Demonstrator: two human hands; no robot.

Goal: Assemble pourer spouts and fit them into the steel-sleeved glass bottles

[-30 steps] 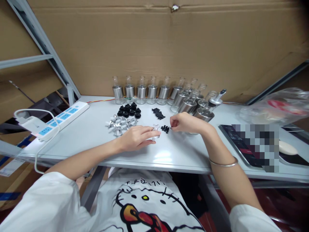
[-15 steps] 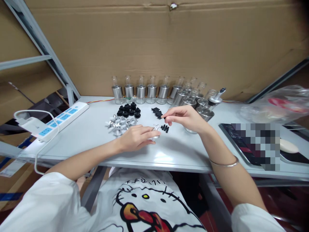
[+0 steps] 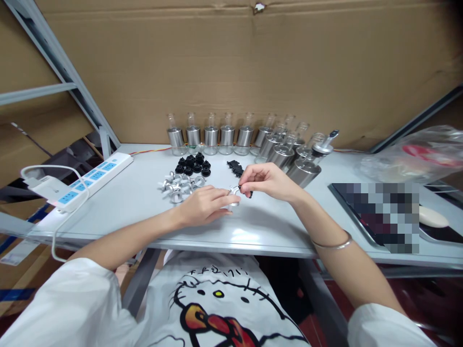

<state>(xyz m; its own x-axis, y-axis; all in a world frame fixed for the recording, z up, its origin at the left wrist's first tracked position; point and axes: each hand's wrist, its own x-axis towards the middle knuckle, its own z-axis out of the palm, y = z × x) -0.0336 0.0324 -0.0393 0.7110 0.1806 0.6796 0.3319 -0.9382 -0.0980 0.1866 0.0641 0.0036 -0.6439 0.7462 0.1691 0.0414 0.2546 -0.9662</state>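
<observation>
My left hand [image 3: 206,206] is closed around a small silver pourer spout [image 3: 234,204], holding it just above the table near the middle. Fingertips of my right hand [image 3: 269,182] pinch a tiny black part [image 3: 239,187] against the spout's upper end; its exact shape is mostly covered. Below the right fingers, a few small black caps [image 3: 251,194] peek out, the others hidden. A cluster of small black pieces [image 3: 235,167] lies just behind. Left of these sit a pile of silver spouts [image 3: 176,196] and a group of black ribbed stoppers [image 3: 188,170].
Several glass bottles with steel sleeves [image 3: 227,135] line the back and right; one carries a fitted pourer [image 3: 327,142]. At left lies a power strip [image 3: 97,180] with a plugged-in charger. A dark tablet-like object [image 3: 358,212], partly blurred, and a plastic bag [image 3: 415,154] are at right.
My right hand has moved left and toward me, from the black pieces to the spout, bringing the tiny black part against it. My left hand stays in place with the spout.
</observation>
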